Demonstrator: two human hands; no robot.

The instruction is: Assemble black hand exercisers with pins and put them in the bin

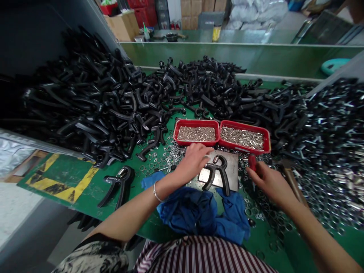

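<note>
A black spring hand grip [224, 175] lies on a flat metal plate [233, 163], its two handles pointing toward me. My left hand [195, 159] reaches over the plate's left side, fingers stretched out and apart, beside the upper left of the grip. Whether its thumb touches the grip, I cannot tell. To the right of the plate, my right hand [264, 176] is closed around the red handle of a screwdriver [251, 162]; most of its shaft is hidden. Another hand grip [121, 185] lies on the green table at the left.
Two red trays, one with tiny metal parts [196, 143] and one with pins [265, 148], stand behind the plate. Black handles [113, 102] are heaped left and behind. Loose bolts [335, 125] pile up at right. A blue cloth [193, 212] lies in front; metal rings [153, 165] are scattered about.
</note>
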